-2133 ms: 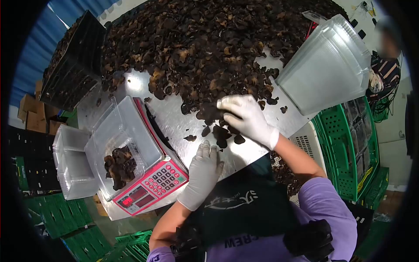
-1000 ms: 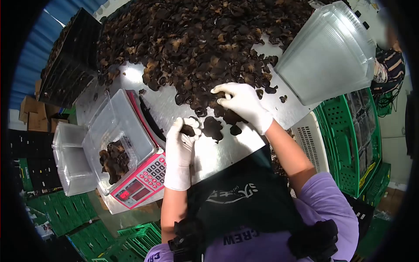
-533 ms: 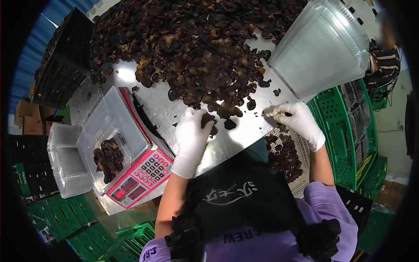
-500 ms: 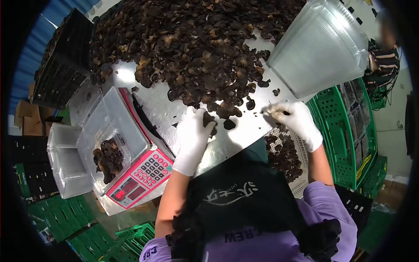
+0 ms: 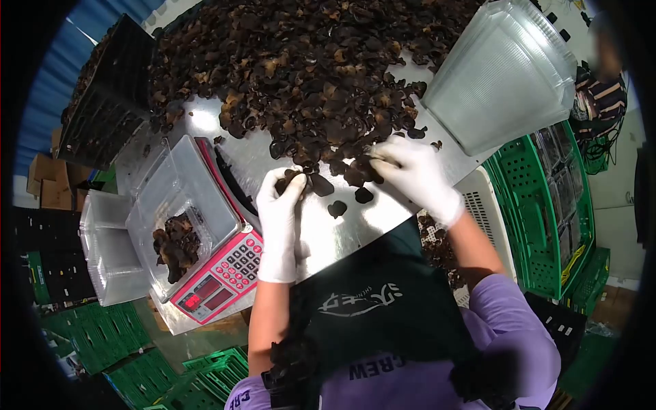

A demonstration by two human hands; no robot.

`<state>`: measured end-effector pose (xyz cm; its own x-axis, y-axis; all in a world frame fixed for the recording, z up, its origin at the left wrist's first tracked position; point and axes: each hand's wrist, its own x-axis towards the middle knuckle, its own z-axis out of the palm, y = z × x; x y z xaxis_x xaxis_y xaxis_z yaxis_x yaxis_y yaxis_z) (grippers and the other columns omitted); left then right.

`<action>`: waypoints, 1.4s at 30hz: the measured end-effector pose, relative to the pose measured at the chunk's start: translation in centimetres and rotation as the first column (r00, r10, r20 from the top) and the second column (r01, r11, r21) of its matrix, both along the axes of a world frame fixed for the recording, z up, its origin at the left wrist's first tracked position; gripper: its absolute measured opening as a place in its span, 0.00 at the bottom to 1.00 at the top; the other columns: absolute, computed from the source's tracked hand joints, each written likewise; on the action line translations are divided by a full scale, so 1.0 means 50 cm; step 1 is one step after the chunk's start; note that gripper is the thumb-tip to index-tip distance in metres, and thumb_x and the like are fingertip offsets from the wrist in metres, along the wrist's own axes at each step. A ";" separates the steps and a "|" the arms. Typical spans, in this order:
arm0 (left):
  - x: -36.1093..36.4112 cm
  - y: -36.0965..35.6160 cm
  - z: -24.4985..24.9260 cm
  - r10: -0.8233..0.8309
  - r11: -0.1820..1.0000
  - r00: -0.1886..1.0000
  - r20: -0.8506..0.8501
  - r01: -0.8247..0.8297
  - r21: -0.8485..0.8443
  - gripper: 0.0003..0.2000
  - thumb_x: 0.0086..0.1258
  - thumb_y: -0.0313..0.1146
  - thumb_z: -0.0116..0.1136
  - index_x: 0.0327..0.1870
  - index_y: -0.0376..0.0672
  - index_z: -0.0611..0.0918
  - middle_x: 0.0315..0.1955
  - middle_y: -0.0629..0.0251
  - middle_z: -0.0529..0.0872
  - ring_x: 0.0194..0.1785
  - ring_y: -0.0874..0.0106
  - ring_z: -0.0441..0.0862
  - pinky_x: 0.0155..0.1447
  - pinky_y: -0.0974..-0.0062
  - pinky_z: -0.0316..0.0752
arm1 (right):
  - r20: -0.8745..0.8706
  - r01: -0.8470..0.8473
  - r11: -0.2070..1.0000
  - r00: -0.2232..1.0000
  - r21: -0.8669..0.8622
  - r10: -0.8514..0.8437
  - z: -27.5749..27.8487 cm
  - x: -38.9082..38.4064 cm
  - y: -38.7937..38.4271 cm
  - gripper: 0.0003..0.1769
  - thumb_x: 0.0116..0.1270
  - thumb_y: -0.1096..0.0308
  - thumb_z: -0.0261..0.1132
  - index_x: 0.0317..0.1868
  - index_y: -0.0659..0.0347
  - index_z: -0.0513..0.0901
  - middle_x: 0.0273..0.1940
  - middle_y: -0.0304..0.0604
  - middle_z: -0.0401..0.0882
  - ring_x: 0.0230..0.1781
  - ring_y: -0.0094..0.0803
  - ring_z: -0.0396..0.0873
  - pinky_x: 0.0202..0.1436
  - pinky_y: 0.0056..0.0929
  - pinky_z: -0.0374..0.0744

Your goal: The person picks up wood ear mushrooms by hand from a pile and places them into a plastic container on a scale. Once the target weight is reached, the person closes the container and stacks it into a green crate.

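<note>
A heap of dark brown wood ear mushrooms (image 5: 314, 82) covers the back of the metal table (image 5: 321, 239). My left hand (image 5: 279, 212), in a white glove, pinches a wood ear mushroom (image 5: 320, 184) between thumb and fingers at the near edge of the heap. Opposite it, my gloved right hand (image 5: 417, 174) has its fingertips closed on a wood ear mushroom (image 5: 359, 171) at the heap's front; its fingers partly hide the piece. Two loose dark pieces (image 5: 336, 208) lie on the metal between the hands and the table's front edge.
Left stands a pink scale (image 5: 222, 273) carrying a clear tray of mushrooms (image 5: 179, 246). Stacked clear containers (image 5: 502, 82) stand back right. Below the table edge is a white basket (image 5: 488, 205) with mushroom pieces; green crates (image 5: 526, 212) stand farther right.
My right hand has moved left from the table's right side to the front of the heap. My left hand has shifted slightly left, and one loose piece now lies near it.
</note>
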<state>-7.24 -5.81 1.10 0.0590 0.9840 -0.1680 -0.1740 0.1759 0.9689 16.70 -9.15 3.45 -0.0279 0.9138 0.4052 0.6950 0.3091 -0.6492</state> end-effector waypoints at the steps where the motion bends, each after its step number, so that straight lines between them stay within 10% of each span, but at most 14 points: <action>1: -0.017 -0.005 0.010 -0.067 0.995 0.974 0.218 0.082 -0.063 0.08 0.68 0.22 0.61 0.46 0.37 0.80 0.37 0.62 0.85 0.40 0.75 0.81 0.44 0.84 0.73 | 0.130 0.005 0.994 0.991 -0.108 0.009 0.039 0.039 -0.040 0.06 0.57 0.68 0.70 0.35 0.57 0.86 0.25 0.42 0.80 0.25 0.34 0.80 0.31 0.30 0.77; 3: -0.042 -0.026 0.000 -0.178 0.975 0.807 0.563 0.223 -0.011 0.12 0.69 0.26 0.57 0.52 0.36 0.78 0.39 0.56 0.85 0.41 0.66 0.82 0.43 0.79 0.74 | 0.222 0.018 0.821 0.966 -0.571 0.133 0.111 0.104 -0.107 0.09 0.59 0.62 0.69 0.38 0.56 0.87 0.29 0.42 0.84 0.29 0.39 0.84 0.37 0.35 0.80; 6: -0.050 -0.050 0.000 -0.213 0.961 0.781 0.587 0.275 -0.017 0.14 0.70 0.31 0.58 0.54 0.36 0.78 0.38 0.55 0.85 0.42 0.64 0.82 0.40 0.76 0.75 | 0.425 0.196 0.832 0.904 -0.519 0.053 0.073 0.147 -0.157 0.13 0.58 0.61 0.70 0.44 0.52 0.88 0.32 0.43 0.86 0.32 0.40 0.85 0.39 0.34 0.81; 9: -0.036 -0.050 -0.040 -0.085 0.978 0.756 0.649 0.189 -0.092 0.14 0.72 0.34 0.57 0.53 0.37 0.78 0.36 0.56 0.84 0.40 0.66 0.82 0.39 0.77 0.74 | 0.220 0.135 0.891 0.975 -0.433 -0.041 0.033 0.071 -0.117 0.15 0.57 0.62 0.71 0.46 0.54 0.87 0.34 0.46 0.84 0.34 0.40 0.84 0.39 0.34 0.81; 12: -0.021 -0.020 -0.042 -0.183 0.974 0.983 -0.009 0.180 -0.139 0.05 0.66 0.28 0.66 0.37 0.38 0.81 0.34 0.65 0.84 0.35 0.72 0.82 0.36 0.81 0.72 | 0.231 0.072 0.950 0.973 -0.304 0.000 -0.028 -0.036 -0.058 0.31 0.54 0.62 0.75 0.60 0.53 0.79 0.36 0.43 0.77 0.33 0.38 0.81 0.37 0.32 0.79; 14: 0.011 -0.014 -0.064 0.083 0.879 0.786 -0.613 0.232 0.416 0.09 0.59 0.24 0.66 0.40 0.41 0.83 0.33 0.62 0.83 0.34 0.67 0.83 0.38 0.72 0.76 | 0.356 0.125 0.965 0.934 -0.230 -0.036 -0.084 -0.081 -0.032 0.35 0.52 0.59 0.76 0.62 0.54 0.76 0.41 0.45 0.76 0.35 0.40 0.81 0.37 0.35 0.80; 18: 0.050 -0.033 -0.027 -0.062 0.894 0.380 -0.923 0.433 0.118 0.15 0.60 0.34 0.66 0.48 0.46 0.85 0.43 0.58 0.80 0.44 0.57 0.83 0.46 0.65 0.78 | 0.340 0.115 0.957 0.940 -0.268 -0.018 -0.129 -0.105 -0.040 0.23 0.58 0.58 0.72 0.52 0.56 0.79 0.41 0.44 0.76 0.39 0.40 0.81 0.38 0.37 0.80; 24: 0.062 -0.042 -0.081 0.073 0.881 0.304 -0.950 0.426 0.204 0.10 0.58 0.34 0.68 0.37 0.44 0.81 0.47 0.58 0.78 0.39 0.56 0.81 0.45 0.63 0.77 | 0.381 0.017 0.997 0.924 -0.071 0.012 -0.177 -0.104 -0.076 0.10 0.64 0.60 0.65 0.41 0.55 0.80 0.39 0.42 0.77 0.40 0.41 0.80 0.40 0.40 0.79; 27: 0.056 -0.028 -0.086 0.095 0.896 0.396 -0.913 0.365 0.252 0.08 0.57 0.28 0.66 0.32 0.42 0.77 0.41 0.59 0.80 0.36 0.59 0.81 0.43 0.66 0.77 | 0.106 0.044 0.980 0.994 -0.193 -0.023 -0.154 -0.096 -0.038 0.07 0.62 0.66 0.67 0.39 0.54 0.82 0.39 0.43 0.78 0.32 0.43 0.81 0.36 0.39 0.80; 30: 0.041 -0.006 -0.076 0.076 0.967 0.665 -0.743 0.132 0.217 0.10 0.54 0.19 0.59 0.35 0.43 0.78 0.33 0.59 0.81 0.36 0.58 0.82 0.42 0.64 0.77 | 0.009 0.100 0.993 0.995 0.069 -0.101 -0.110 -0.077 0.042 0.11 0.61 0.68 0.67 0.45 0.54 0.82 0.38 0.46 0.79 0.28 0.46 0.82 0.33 0.41 0.80; 33: 0.047 0.049 -0.059 0.245 0.873 0.609 -0.755 0.200 0.444 0.18 0.56 0.24 0.63 0.50 0.46 0.81 0.40 0.59 0.84 0.41 0.59 0.84 0.45 0.66 0.78 | 0.267 0.132 0.980 0.960 -0.151 -0.089 -0.057 -0.081 0.117 0.21 0.60 0.70 0.65 0.55 0.59 0.79 0.40 0.51 0.79 0.36 0.47 0.83 0.41 0.43 0.81; 36: 0.080 0.103 -0.040 0.218 0.906 0.262 -0.940 0.303 0.295 0.19 0.57 0.32 0.69 0.51 0.46 0.83 0.42 0.59 0.85 0.44 0.60 0.85 0.48 0.66 0.79 | 0.518 0.244 0.919 0.854 -0.311 -0.051 -0.078 -0.099 0.162 0.12 0.60 0.69 0.64 0.45 0.61 0.81 0.39 0.53 0.81 0.35 0.47 0.84 0.41 0.42 0.82; 42: 0.071 0.130 -0.047 0.121 0.917 0.161 -0.980 0.359 0.172 0.13 0.57 0.34 0.69 0.43 0.46 0.83 0.39 0.59 0.84 0.42 0.57 0.83 0.44 0.63 0.78 | 0.142 0.198 0.973 0.973 -0.122 -0.180 -0.111 -0.052 0.128 0.11 0.56 0.65 0.67 0.39 0.60 0.85 0.39 0.52 0.82 0.36 0.50 0.84 0.42 0.43 0.81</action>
<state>-3.67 0.68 -1.25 0.2084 0.9735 0.0940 0.9260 -0.2273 0.3015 14.09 -2.74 -2.10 0.1066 0.9533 0.2826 0.8128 0.0802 -0.5770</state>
